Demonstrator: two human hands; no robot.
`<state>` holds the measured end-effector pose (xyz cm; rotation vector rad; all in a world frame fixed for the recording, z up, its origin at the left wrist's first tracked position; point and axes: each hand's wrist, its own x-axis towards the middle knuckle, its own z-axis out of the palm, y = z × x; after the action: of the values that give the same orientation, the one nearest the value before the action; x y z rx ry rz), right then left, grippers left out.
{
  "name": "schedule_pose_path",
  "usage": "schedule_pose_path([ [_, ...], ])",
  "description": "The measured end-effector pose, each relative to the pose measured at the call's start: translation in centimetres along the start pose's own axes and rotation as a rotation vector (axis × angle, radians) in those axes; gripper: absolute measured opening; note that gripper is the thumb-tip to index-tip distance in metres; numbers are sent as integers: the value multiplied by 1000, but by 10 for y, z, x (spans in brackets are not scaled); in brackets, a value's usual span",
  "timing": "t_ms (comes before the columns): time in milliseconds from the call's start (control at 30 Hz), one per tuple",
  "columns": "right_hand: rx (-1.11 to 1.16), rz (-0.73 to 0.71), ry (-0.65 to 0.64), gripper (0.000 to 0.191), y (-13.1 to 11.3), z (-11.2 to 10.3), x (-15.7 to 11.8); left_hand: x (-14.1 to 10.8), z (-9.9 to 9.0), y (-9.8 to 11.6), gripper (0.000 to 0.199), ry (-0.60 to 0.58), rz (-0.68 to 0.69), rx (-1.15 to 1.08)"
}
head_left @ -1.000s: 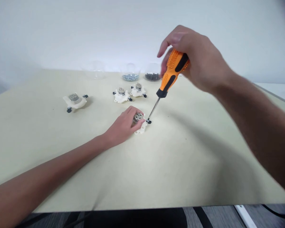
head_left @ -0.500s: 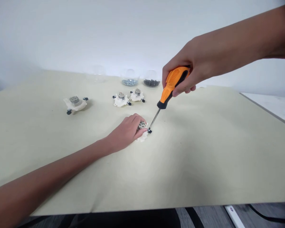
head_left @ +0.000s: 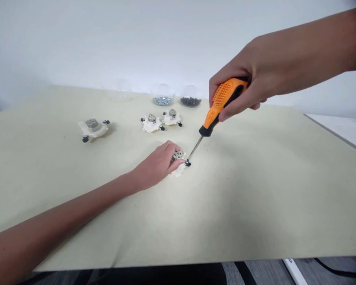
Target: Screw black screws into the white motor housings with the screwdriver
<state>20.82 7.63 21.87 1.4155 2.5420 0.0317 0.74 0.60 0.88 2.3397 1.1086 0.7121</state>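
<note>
Near the middle of the table, my left hand (head_left: 158,164) is closed around a motor assembly (head_left: 178,171), a grey round motor on a white plastic base. My fingers hide part of it. A small black piece (head_left: 188,163) sits at the base's right corner. In my right hand (head_left: 245,85) is a screwdriver (head_left: 222,99) with an orange and black handle, tilted to the right. Its tip rests at the black piece. Two similar motor assemblies, one nearer (head_left: 151,123) and one farther (head_left: 172,117), stand behind my left hand.
Another motor assembly (head_left: 93,128) lies to the left. Along the wall stand a clear cup of silvery screws (head_left: 163,101), a clear cup of black pieces (head_left: 190,101) and a further clear cup (head_left: 121,93). The table's (head_left: 269,178) front edge is close to me.
My right hand has shifted slightly right and the screwdriver leans a little more, its tip still at the black piece. My left hand keeps its hold on the motor assembly.
</note>
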Motion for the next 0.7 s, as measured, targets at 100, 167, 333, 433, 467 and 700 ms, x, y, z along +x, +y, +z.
schedule_pose_path([
  [100, 149, 52, -33, 40, -4, -1, 1, 0, 0, 0, 21, 2, -10, -8],
  [167, 272, 120, -65, 33, -4, 0, 1, 0, 1, 0, 21, 8, -15, -11],
  [333, 168, 127, -25, 40, 2, 7, 2, 0, 1, 1, 20, 7, -19, -25],
  [433, 83, 102, 45, 43, 17, 8, -5, 0, 1, 0, 22, 27, -53, -59],
  [467, 93, 99, 64, 43, 25, 9, -8, 0, 0, 0, 23, 38, -73, -75],
  [700, 710, 100, 510, 15, 56, 97, -30, 1, -2, -1, 28, 129, -200, -147],
])
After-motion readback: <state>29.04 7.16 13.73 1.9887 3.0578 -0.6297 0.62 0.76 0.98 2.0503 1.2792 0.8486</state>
